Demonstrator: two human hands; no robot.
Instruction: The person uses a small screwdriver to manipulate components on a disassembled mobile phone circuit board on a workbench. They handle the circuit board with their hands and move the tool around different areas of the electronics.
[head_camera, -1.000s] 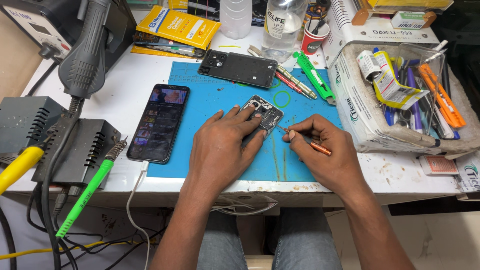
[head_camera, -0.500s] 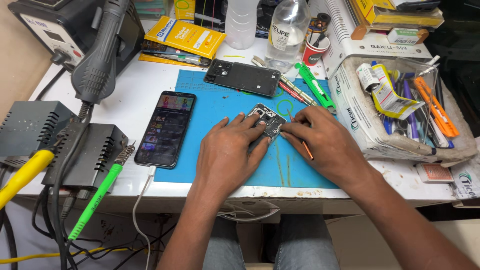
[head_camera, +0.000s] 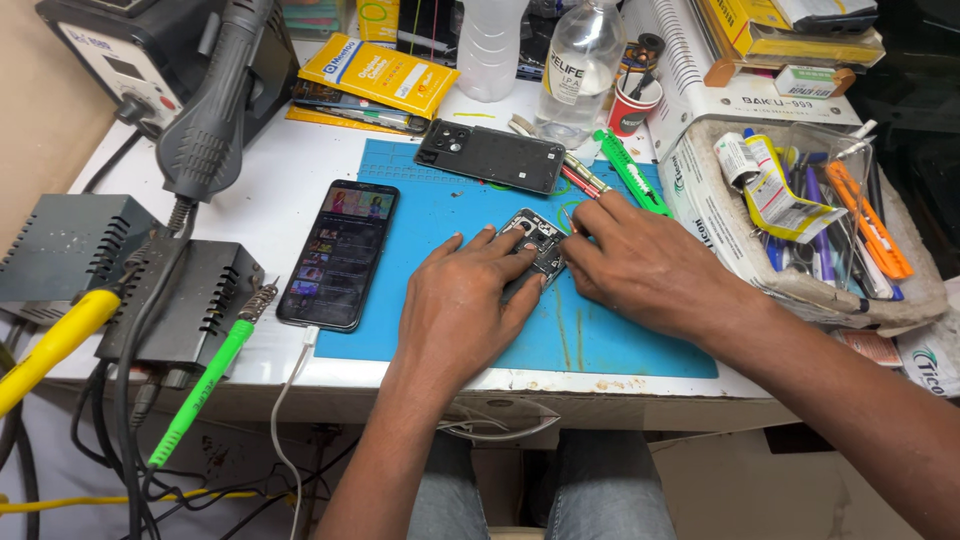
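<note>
- Left hand (head_camera: 462, 305) lies flat on the blue mat (head_camera: 620, 340), fingers spread, its tips pressing the opened phone (head_camera: 535, 245); a press, not a closed grip.
- Right hand (head_camera: 640, 265) is curled over the phone's right edge; what its grip has hold of cannot be told.
- The opened phone sits mid-mat, between both hands.
- A lit phone (head_camera: 338, 255) lies to the left, cable plugged in.
- A black back cover (head_camera: 490, 155) lies at the mat's far edge, a green cutter (head_camera: 630, 172) just to its right.
- A hot-air gun (head_camera: 215, 110) hangs at the desk's (head_camera: 270, 200) left.
</note>
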